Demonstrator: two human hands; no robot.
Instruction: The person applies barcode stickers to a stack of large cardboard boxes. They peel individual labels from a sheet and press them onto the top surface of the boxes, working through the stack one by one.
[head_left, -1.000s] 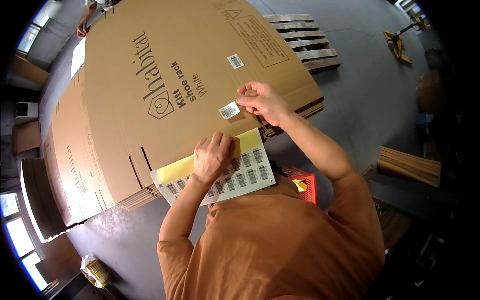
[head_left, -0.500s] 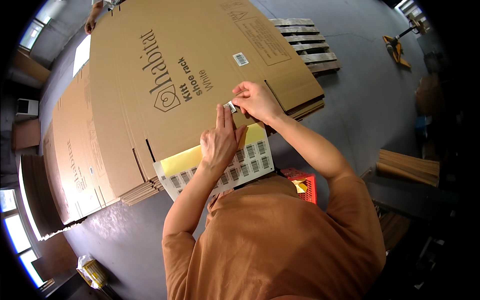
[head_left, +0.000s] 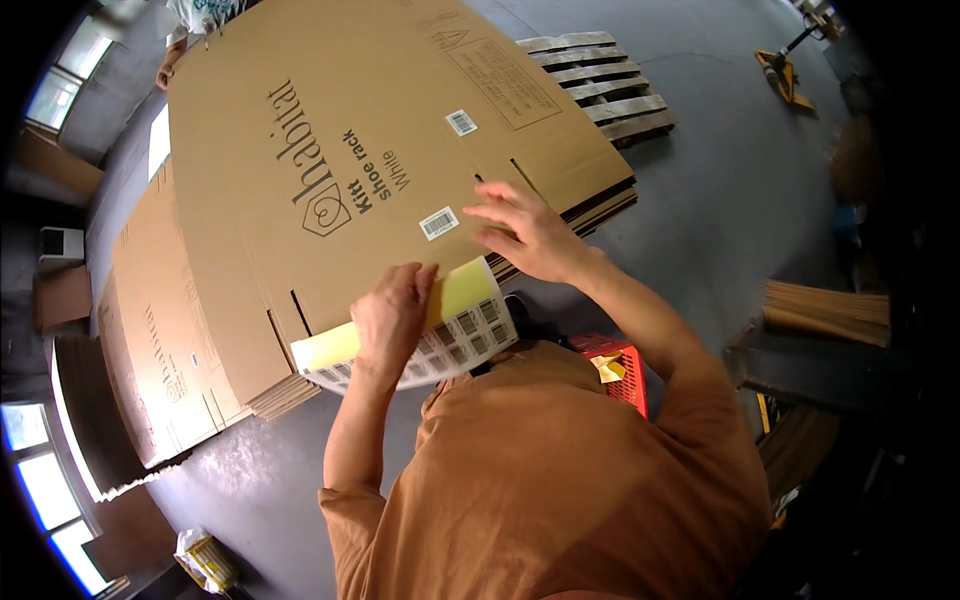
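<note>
Left hand [head_left: 391, 315]: grip is pinching the yellow-edged label sheet [head_left: 468, 290] | right hand [head_left: 540, 238]: grip is hanging spread, just beside the barcode label [head_left: 438, 223] | label is lying on the brown cardboard [head_left: 235, 180]

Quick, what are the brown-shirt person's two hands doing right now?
Left hand: closed, holding the label sheet.
Right hand: open, nothing seen in it, just beside a label on the cardboard.

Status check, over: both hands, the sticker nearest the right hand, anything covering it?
Left hand holding label sheet. Right hand open, empty, beside sticker. Sticker on top carton, fully visible; neither hand covers it.
</note>
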